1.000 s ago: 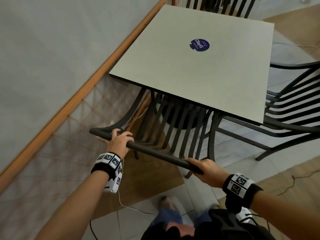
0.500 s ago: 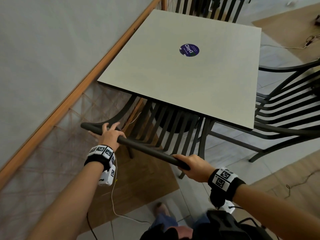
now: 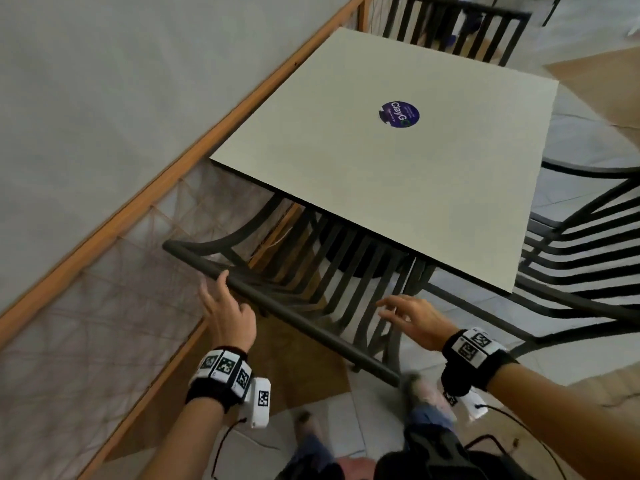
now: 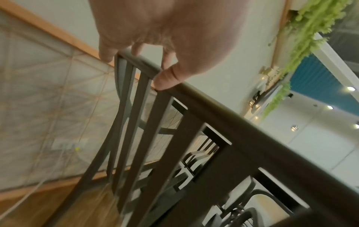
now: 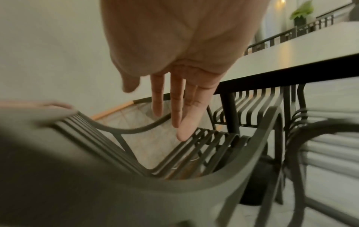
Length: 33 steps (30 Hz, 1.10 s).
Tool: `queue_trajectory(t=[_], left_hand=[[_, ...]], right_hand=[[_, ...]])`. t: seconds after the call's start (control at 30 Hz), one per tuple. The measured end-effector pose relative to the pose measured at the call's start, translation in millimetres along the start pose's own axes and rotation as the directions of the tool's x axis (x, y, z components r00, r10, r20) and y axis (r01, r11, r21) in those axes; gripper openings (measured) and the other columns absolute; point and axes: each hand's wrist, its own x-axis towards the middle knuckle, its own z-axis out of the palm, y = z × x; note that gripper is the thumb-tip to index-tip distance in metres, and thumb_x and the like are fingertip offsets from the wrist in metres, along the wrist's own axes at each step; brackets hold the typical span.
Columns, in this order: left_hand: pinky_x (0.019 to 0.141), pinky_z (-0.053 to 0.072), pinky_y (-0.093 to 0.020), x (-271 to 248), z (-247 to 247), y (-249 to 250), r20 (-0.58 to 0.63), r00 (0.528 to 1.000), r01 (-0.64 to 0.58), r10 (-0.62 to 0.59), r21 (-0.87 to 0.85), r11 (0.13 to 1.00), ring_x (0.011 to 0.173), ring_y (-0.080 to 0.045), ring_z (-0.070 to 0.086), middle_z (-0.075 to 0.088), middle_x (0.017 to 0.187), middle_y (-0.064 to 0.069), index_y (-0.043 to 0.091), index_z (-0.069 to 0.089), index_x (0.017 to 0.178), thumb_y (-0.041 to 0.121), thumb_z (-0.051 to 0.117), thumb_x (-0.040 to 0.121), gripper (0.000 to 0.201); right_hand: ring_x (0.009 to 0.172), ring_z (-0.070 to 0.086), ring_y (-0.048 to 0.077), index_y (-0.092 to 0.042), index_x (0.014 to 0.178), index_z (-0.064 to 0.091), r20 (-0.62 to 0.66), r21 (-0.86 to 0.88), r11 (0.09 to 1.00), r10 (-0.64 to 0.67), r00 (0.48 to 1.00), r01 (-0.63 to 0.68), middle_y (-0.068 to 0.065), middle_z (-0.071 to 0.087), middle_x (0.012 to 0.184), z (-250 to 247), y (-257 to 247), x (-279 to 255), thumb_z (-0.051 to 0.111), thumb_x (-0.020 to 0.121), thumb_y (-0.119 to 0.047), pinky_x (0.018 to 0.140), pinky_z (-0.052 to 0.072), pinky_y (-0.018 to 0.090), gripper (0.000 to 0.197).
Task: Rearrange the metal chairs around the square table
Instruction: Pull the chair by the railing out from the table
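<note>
The near chair (image 3: 346, 271) is sitting with its seat tucked under the square table (image 3: 398, 174), its top rail running across in front of the person. The left hand (image 3: 230, 315) is hovering at the rail with loose, spread fingers, thumb tip brushing it. The right hand (image 3: 414, 318) is hanging above the slats, fingers straight, gripping nothing. Another chair (image 3: 581, 251) is standing at the table's right side.

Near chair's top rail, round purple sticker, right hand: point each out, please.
near chair's top rail (image 3: 294, 315): head view, mid-rail between the hands.
round purple sticker (image 3: 399, 114): head view, its centre, on the tabletop.
right hand (image 3: 420, 318): head view, back of hand.
</note>
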Motion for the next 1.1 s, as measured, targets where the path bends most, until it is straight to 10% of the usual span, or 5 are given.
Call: queue_trajectory(t=[0.27,0.5,0.7,0.87,1.1], left_hand=[[0.114,0.031,-0.043,-46,54,65,0.151,0.939,0.342,-0.309,-0.323,0.883,0.145,-0.037,0.018,-0.014,0.161,-0.011,0.034,-0.025,0.145,0.006,0.047,0.092,0.094],[0.099,0.027,-0.016,-119,99,106,0.021,0.913,0.386,-0.406,-0.362,0.848,0.141,-0.025,0.028,0.000,0.161,-0.005,0.032,-0.013,0.149,-0.010,0.049,0.086,0.098],[0.103,0.022,-0.022,-149,123,102,0.092,0.880,0.460,-0.466,-0.414,0.786,0.144,-0.022,0.028,0.003,0.162,-0.001,0.033,-0.030,0.143,-0.007,0.050,0.088,0.105],[0.062,0.062,-0.033,-119,104,92,0.149,0.883,0.465,-0.445,-0.413,0.784,0.082,-0.025,0.071,0.043,0.146,-0.012,0.060,-0.035,0.128,-0.001,0.050,0.089,0.112],[0.067,0.061,-0.052,-101,73,92,0.235,0.858,0.514,-0.458,-0.375,0.771,0.074,-0.040,0.072,0.050,0.137,-0.014,0.058,-0.033,0.129,0.000,0.048,0.092,0.106]], right_hand=[[0.131,0.046,0.026,-0.028,0.141,0.040,0.367,-0.470,0.822,-0.149,0.918,0.322,0.005,0.044,0.147,-25,103,69,0.055,0.093,-0.028,0.107,0.042,0.038,0.051],[0.125,0.047,0.031,-0.028,0.140,0.036,0.585,-0.577,0.620,-0.141,0.798,0.532,0.011,0.050,0.138,-4,134,97,0.051,0.093,-0.040,0.103,0.041,0.045,0.051],[0.135,0.034,0.036,-0.029,0.140,0.032,0.524,-0.665,0.584,-0.081,0.848,0.466,0.014,0.043,0.141,22,147,94,0.044,0.098,-0.035,0.107,0.030,0.064,0.045],[0.140,0.025,0.042,-0.034,0.145,0.023,0.558,-0.642,0.591,-0.077,0.826,0.489,0.015,0.035,0.149,20,136,112,0.046,0.096,-0.019,0.110,0.016,0.070,0.056],[0.129,0.037,0.042,-0.031,0.136,0.031,0.517,-0.626,0.635,-0.098,0.850,0.454,0.017,0.048,0.135,36,113,120,0.045,0.088,-0.001,0.106,0.018,0.073,0.058]])
